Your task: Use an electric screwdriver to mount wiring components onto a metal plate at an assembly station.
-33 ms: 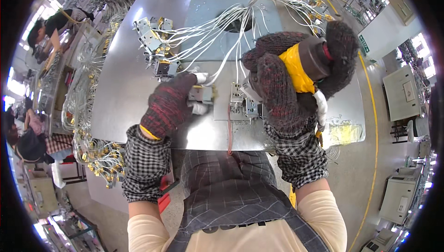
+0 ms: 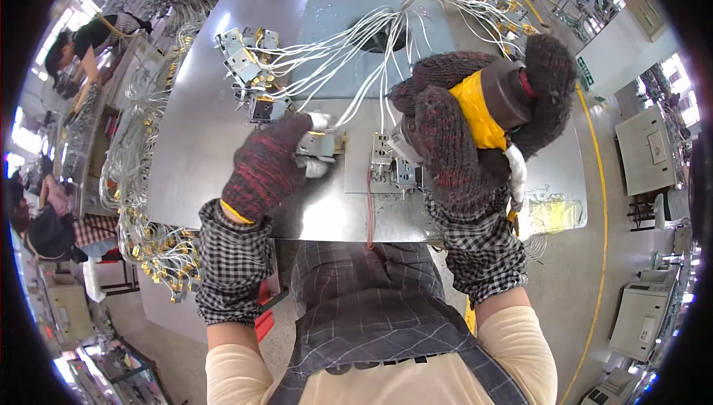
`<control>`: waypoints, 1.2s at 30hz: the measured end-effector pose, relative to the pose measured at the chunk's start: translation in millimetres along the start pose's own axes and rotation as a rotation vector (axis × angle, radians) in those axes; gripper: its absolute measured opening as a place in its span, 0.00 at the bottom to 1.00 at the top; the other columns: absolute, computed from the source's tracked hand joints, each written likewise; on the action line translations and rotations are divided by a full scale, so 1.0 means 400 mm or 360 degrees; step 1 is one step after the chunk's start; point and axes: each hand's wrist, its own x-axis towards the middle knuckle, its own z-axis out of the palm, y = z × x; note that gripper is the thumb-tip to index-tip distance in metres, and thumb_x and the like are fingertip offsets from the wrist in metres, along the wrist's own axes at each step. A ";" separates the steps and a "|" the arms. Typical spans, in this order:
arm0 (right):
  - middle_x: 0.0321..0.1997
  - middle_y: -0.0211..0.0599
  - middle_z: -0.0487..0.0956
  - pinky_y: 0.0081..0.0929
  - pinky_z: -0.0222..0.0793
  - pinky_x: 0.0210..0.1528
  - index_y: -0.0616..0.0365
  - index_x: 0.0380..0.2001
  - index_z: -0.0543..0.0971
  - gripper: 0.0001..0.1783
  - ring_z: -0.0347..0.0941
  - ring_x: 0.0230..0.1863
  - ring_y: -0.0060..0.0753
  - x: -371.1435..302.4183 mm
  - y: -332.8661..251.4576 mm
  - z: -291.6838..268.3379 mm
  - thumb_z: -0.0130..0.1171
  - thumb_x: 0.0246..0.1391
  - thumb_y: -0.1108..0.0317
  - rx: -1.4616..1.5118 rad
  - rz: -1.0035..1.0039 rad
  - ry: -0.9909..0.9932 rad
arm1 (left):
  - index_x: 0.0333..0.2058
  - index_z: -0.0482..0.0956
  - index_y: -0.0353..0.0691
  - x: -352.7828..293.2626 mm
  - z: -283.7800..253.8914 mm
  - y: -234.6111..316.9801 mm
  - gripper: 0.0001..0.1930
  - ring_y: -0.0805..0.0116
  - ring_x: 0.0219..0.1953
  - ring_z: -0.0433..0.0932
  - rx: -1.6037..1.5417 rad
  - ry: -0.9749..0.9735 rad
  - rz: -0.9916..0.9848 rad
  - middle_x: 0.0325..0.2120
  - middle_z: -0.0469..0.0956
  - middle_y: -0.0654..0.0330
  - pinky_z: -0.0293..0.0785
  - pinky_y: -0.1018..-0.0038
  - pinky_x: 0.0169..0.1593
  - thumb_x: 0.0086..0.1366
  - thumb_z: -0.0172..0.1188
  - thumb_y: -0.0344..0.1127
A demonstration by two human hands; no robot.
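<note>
Near side of the steel table point(image 2: 186, 182), the left hand point(image 2: 267, 165), fingers closed on a small grey metal box point(image 2: 318, 146), has just edged left, opening the gap to the silver blocks point(image 2: 382, 148); the right hand point(image 2: 449, 134) grips a yellow-taped dark tool point(image 2: 506, 96).

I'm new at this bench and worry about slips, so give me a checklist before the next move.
1. Left hand holds the silver, box-shaped metal fitting: ok.
2. Right hand grips the dark cylindrical tool with a yellow band: ok.
3. Fitting apart from the silver metal box mid-bench: ok.
4. Tool's working end in contact with anything: cannot tell.
5. Thin white cables neatly gathered: not ok, fanned out.
</note>
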 end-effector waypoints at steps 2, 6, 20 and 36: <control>0.46 0.51 0.77 0.42 0.84 0.42 0.46 0.68 0.55 0.36 0.81 0.38 0.45 0.012 0.004 0.001 0.58 0.59 0.69 -0.0210 -0.0157 -0.0117 | 0.51 0.76 0.41 0.004 -0.035 0.005 0.28 0.61 0.44 0.81 -0.0403 -0.0050 -0.0209 0.44 0.79 0.54 0.77 0.67 0.49 0.50 0.72 0.33; 0.43 0.49 0.78 0.38 0.84 0.40 0.47 0.69 0.53 0.41 0.81 0.36 0.41 0.008 -0.007 0.006 0.60 0.57 0.75 -0.0265 -0.0158 -0.0080 | 0.55 0.71 0.36 -0.025 0.003 0.027 0.29 0.68 0.47 0.80 -0.1448 -0.0048 -0.0394 0.46 0.78 0.59 0.77 0.69 0.50 0.54 0.71 0.27; 0.37 0.50 0.80 0.41 0.83 0.33 0.50 0.67 0.52 0.40 0.81 0.30 0.40 0.071 -0.003 -0.040 0.61 0.55 0.76 0.0091 -0.0330 0.0048 | 0.54 0.73 0.40 0.043 0.060 0.067 0.28 0.61 0.32 0.83 -0.0534 0.0342 0.0210 0.33 0.80 0.55 0.78 0.71 0.36 0.55 0.71 0.38; 0.34 0.50 0.79 0.38 0.82 0.33 0.51 0.68 0.50 0.43 0.81 0.29 0.40 0.046 -0.009 -0.004 0.61 0.54 0.72 0.0327 -0.0089 0.0343 | 0.48 0.75 0.40 0.088 0.058 0.146 0.29 0.49 0.42 0.80 0.0168 -0.0258 0.0092 0.38 0.80 0.51 0.76 0.57 0.45 0.52 0.71 0.50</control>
